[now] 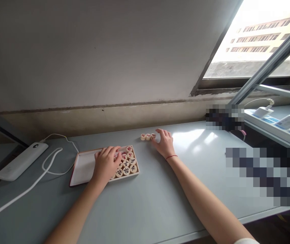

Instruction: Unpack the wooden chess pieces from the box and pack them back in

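Note:
My left hand [106, 162] lies over an open box [136, 171] of round Chinese chess pieces, its fingers loosely bent and apart. It covers the pieces on the left side of the box. Pieces with black characters [126, 163] and red ones [129, 148] show to the right of my fingers. The box's lid [83, 167] is folded out to the left. Further back, three chess pieces [148, 137] with red characters stand in a short row on the desk. My right hand [164, 143] is beside the rightmost one, thumb and fingers apart, the thumb close to that piece.
On the left lies a white power bank [21, 161] with a white cable [30, 188] curling towards the lid. A power strip with plugs [279, 125] sits on a shelf at the right. The wall [109, 61] rises behind the grey desk [145, 210].

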`<state>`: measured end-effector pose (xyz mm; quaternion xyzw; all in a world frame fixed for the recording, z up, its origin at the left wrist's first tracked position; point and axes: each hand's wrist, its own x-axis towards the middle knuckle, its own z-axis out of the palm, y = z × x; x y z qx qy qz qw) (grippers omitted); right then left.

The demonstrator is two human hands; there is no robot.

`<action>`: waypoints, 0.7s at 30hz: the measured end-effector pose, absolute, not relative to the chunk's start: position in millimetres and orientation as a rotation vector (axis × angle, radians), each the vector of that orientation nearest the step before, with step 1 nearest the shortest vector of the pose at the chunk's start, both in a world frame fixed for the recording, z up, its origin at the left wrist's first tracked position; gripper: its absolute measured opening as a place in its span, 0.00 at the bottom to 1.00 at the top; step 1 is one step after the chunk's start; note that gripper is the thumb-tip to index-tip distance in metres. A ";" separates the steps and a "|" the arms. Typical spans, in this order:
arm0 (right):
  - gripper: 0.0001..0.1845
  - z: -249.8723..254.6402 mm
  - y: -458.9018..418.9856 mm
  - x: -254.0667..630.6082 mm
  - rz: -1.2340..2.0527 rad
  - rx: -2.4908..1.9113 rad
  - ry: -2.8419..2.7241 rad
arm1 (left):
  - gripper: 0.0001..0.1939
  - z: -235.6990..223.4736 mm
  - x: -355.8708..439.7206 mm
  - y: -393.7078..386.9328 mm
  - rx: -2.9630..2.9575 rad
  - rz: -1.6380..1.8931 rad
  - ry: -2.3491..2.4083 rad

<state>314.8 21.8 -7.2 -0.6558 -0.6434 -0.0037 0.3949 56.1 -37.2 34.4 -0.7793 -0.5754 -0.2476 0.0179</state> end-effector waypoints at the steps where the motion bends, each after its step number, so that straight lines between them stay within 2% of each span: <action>1: 0.14 -3.0 18.0 307.8 -0.030 -1.609 -1.637 | 0.12 35.4 57.5 -36.3 -2.396 -0.688 -1.802; 3: 0.11 4.4 9.2 290.4 0.056 -1.475 -1.727 | 0.13 38.3 62.0 -32.8 -2.390 -0.537 -1.823; 6: 0.12 9.8 -3.7 264.1 0.341 -1.347 -1.914 | 0.15 42.6 72.2 -25.3 -2.425 -0.369 -1.837; 9: 0.13 9.4 -10.9 249.2 0.424 -1.321 -1.993 | 0.17 42.6 83.1 -19.9 -2.457 -0.308 -1.833; 16: 0.14 5.4 -9.2 249.0 0.427 -1.299 -1.969 | 0.19 34.2 95.7 -23.1 -2.377 -0.528 -1.836; 21: 0.12 7.8 -10.0 249.0 0.457 -1.284 -1.951 | 0.09 39.5 97.0 -24.2 -2.408 -0.689 -2.033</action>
